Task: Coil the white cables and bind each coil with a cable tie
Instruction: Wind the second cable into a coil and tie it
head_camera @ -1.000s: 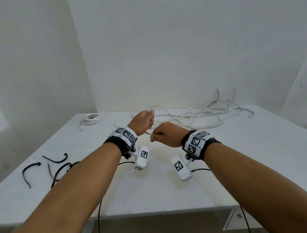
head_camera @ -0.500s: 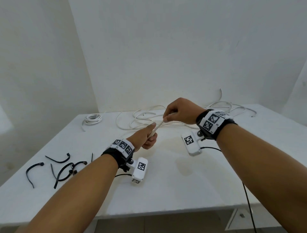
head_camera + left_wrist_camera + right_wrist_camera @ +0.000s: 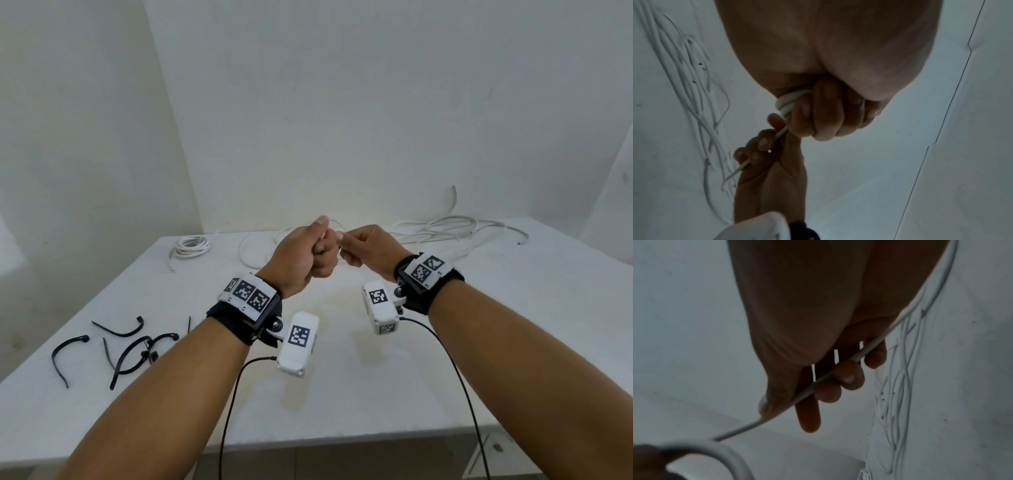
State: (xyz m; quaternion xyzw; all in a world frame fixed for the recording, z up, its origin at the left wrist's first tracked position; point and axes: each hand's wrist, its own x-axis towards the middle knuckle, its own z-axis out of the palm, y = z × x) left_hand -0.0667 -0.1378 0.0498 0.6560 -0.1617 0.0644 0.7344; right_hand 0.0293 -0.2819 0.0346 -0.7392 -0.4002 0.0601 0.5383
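**Both hands on the white cable above the tabletop**

I see the white cable (image 3: 786,104) wound in a few small loops inside my left hand (image 3: 301,257), whose fingers (image 3: 818,113) are curled tight around the turns. From that fist a short run of the cable crosses to my right hand (image 3: 368,250), where the thumb and curled fingers (image 3: 846,374) pinch it; past them it trails to the far right. Both hands are raised above the middle of the tabletop (image 3: 342,394), nearly touching. Behind them, at the far edge, the loose cables (image 3: 442,226) lie in a tangle stretching right. A finished coil (image 3: 190,245) lies at the far left. Black cable ties (image 3: 126,346) are scattered at the near left. Dark leads hang from my wrist cameras over the near edge.
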